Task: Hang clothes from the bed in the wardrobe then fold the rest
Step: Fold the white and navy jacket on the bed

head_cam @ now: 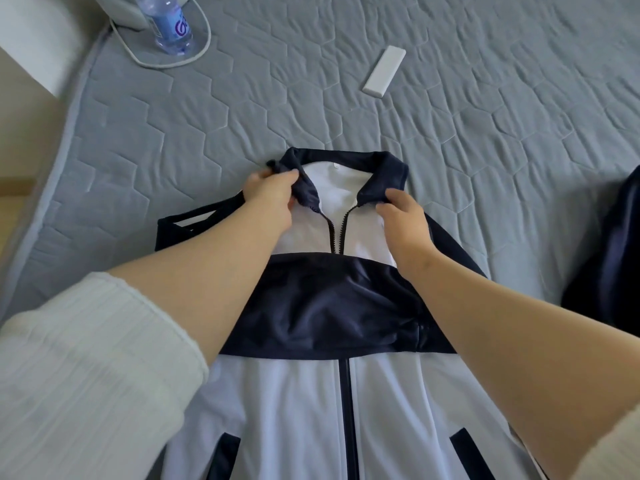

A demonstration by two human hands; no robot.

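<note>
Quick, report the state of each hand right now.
Left hand: closed, pinching the jacket collar on its left side.
Right hand: closed, pinching the same collar on its right side.

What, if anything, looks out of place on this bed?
A water bottle stands upright at the bed's corner and a white remote lies on the quilt; neither is laundry. The jacket lies flat, left hand and right hand gripping its collar. Nothing looks spilled or damaged.
</note>
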